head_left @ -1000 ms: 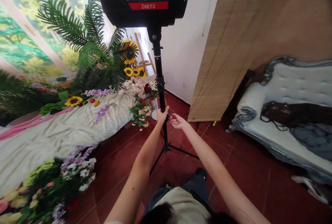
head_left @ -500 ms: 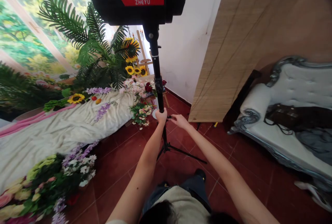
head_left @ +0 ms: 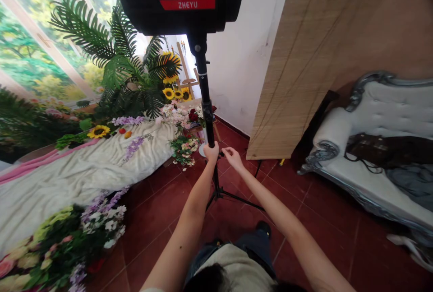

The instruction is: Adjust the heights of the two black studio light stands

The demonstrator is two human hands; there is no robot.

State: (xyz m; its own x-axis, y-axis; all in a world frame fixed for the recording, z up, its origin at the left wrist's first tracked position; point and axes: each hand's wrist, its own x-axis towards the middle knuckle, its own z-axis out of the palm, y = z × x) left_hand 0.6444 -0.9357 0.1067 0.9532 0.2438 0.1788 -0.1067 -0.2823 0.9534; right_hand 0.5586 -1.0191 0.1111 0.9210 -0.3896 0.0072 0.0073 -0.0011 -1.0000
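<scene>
A black light stand rises from a tripod base on the red tiled floor and carries a large black studio light with a red label. My left hand is wrapped round the stand's pole at about mid height. Just to its right, my right hand has its fingertips pinched at a small black knob that sticks out from the pole.
At the left is a platform with white cloth, artificial flowers and a palm plant. A bamboo blind hangs right of the stand. A white sofa with bags stands farther right.
The fingers of my right hand have shifted slightly at the knob and their pose has turned a little. My left hand keeps its hold on the pole. The view has moved slightly.
</scene>
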